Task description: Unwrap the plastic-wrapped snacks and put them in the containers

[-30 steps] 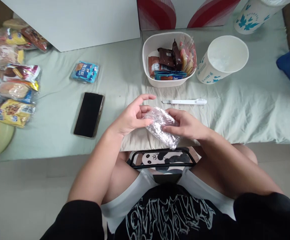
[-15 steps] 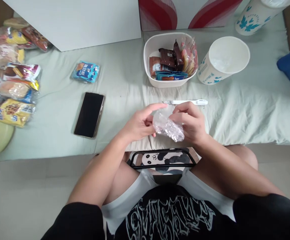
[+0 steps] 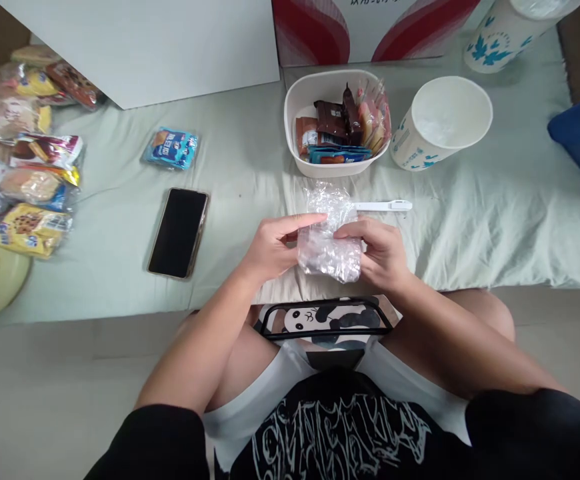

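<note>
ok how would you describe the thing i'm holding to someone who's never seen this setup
On the pale green sheet, find the white tub of snack packets at the back middle. In front of it, the left hand and right hand pinch a crumpled wrapper between them. It is see-through and unprinted, unlike the colourful ones in the tub and the packet pile at the left.

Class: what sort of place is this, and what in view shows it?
Probably a bedroom at home: a rumpled pale green sheet covers a low, soft surface, a phone lies on it, and wrapped snacks lie along its left side.
</note>
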### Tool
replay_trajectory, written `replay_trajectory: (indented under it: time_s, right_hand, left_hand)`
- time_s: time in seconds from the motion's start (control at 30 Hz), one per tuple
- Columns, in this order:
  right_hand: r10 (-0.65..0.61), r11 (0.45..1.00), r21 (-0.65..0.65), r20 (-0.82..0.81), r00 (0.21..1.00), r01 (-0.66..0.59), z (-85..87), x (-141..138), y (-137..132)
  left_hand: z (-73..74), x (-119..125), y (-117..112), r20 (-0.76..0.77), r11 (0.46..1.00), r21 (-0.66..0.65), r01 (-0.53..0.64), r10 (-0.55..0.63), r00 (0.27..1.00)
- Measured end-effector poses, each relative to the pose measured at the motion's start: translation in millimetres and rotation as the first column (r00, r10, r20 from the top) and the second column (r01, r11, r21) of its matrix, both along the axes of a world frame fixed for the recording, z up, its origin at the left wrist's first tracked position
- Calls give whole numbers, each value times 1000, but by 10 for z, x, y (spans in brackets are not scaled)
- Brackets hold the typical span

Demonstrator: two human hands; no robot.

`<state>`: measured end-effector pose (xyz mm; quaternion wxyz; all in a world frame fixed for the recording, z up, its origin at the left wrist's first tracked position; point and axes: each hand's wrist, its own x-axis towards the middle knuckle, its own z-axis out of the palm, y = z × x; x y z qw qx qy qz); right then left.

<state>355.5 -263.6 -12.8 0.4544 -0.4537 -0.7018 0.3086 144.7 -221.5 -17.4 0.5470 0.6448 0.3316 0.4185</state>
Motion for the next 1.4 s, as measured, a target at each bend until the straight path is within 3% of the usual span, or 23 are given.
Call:
replay_trajectory:
  time_s: [0.17, 0.27, 0.4, 0.57, 0.73, 0.87, 1.03, 1.23, 1.3, 1.4]
  right_hand:
    - [7, 1000, -18, -76, 997, -9, 17, -3, 18]
    - [-100, 982, -175, -171, 980, 70, -7, -40, 14]
    - [-217, 928, -362, -337, 916, 87, -42, -107, 2]
    - [-126, 899, -431, -412, 902, -71, -22, -145, -14]
    - [-174, 895, -446, -398, 901, -24, -37, -137, 7]
    - [-246, 888, -455, -350, 904, 66, -74, -114, 20]
    - [-110, 920, -391, -282, 953, -10, -76, -103, 3]
    - [-73, 872, -480, -316, 946, -93, -61, -73, 46]
    - [-106, 890, -454, -282, 954, -36, -30, -35, 46]
    - [-223, 931, -330, -181, 958, 154, 69, 95, 42]
  left_hand:
    - [-26, 14, 18, -2, 996, 78, 47, -46, 999]
    - [-14, 28, 5, -66, 997, 78, 14, -9, 998]
    - [9, 53, -22, -44, 998, -46, -35, 33, 998]
    - [-1, 64, -15, 32, 982, -161, -97, 103, 994]
    - [3, 70, -47, -72, 980, -197, -9, -5, 997]
    - [28, 70, -34, -51, 964, -265, -17, 4, 999]
    - [9, 80, 20, -49, 953, -302, -1, -14, 999]
    - [-18, 67, 11, 4, 978, -199, -55, 57, 998]
    - [-28, 50, 26, 38, 980, -182, -76, 84, 996]
    - [-53, 28, 63, 79, 978, -187, -97, 114, 990]
